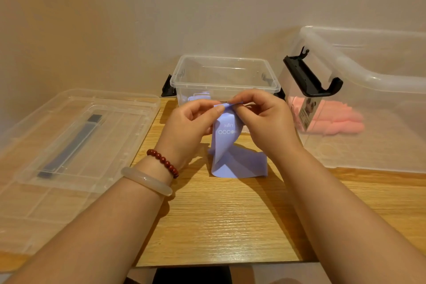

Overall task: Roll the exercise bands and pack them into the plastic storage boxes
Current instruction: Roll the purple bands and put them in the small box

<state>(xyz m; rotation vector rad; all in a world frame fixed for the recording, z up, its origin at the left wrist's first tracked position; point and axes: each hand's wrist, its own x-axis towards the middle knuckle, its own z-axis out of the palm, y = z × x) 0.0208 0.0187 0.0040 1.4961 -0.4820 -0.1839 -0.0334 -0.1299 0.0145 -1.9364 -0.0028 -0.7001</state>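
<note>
The thin purple rubber exercise band (230,145) is soft and floppy. It looks very light, and it bends and twists by itself, so a roll will likely come loose if it is not held tight. It looks smooth and stretchy, not like a thing that breaks. The best place to hold it is the short top edge, with fingers at both corners, so the edge can be turned over flat and rolled down.

That is where the hands are. The left hand (191,122), with a red bead bracelet (162,160) and a pale bangle (147,181) on its wrist, pinches the top edge from the left. The right hand (260,117) pinches the same edge from the right. The two hands are close together, fingertips almost touching, above the middle of the wooden table (219,214). The band hangs down from them, twists once, and its low end lies on the table just under the hands.

Behind the hands, at the far edge of the table, stands the small clear plastic storage box (207,87) with no lid on. Something purple shows through its wall. A flat clear lid (115,122) lies by the left edge. A big clear plastic box (345,69) at the right edge has pink bands (334,120) inside.
</note>
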